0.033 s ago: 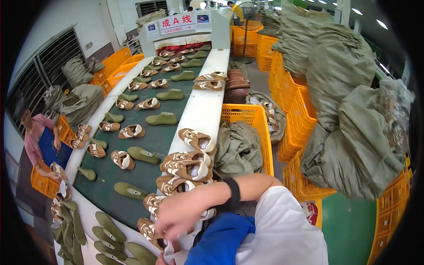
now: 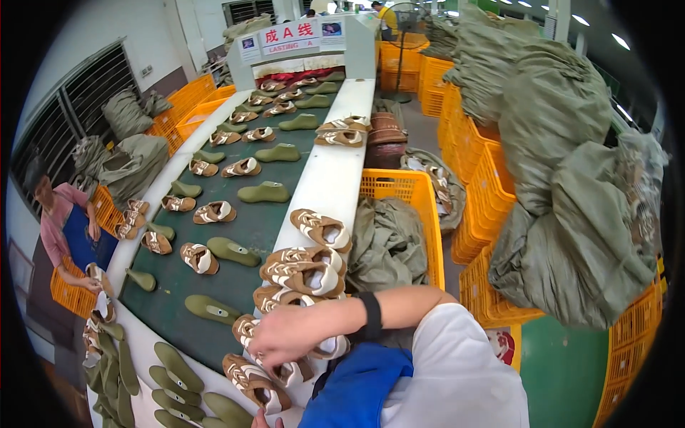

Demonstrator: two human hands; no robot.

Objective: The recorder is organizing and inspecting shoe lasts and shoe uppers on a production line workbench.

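A row of brown and white sneakers (image 2: 303, 269) stands along the white ledge on the right side of the conveyor. My right hand (image 2: 289, 334), a black band on its wrist, reaches across this row. Its fingers bend down together onto a sneaker (image 2: 291, 372) near the close end; the back of the hand hides part of the grip. The nearest sneaker (image 2: 251, 381) lies just left of those fingers, heel toward me. At the lower edge, only some fingertips of my left hand (image 2: 265, 421) show beside that heel; the rest is out of view.
Sneakers and olive-green shoe lasts (image 2: 232, 251) lie spaced out on the dark green conveyor belt (image 2: 171, 274). More lasts (image 2: 175, 378) lie front left. A person in a blue apron (image 2: 89, 239) handles a shoe across the belt. An orange crate (image 2: 430, 242) and stacked crates with sacks (image 2: 564, 135) stand right.
My right hand has shifted up and slightly right, away from the nearest sneaker's opening, and is less blurred. More of the two closest sneakers now shows. The left fingertips stay at the lower edge.
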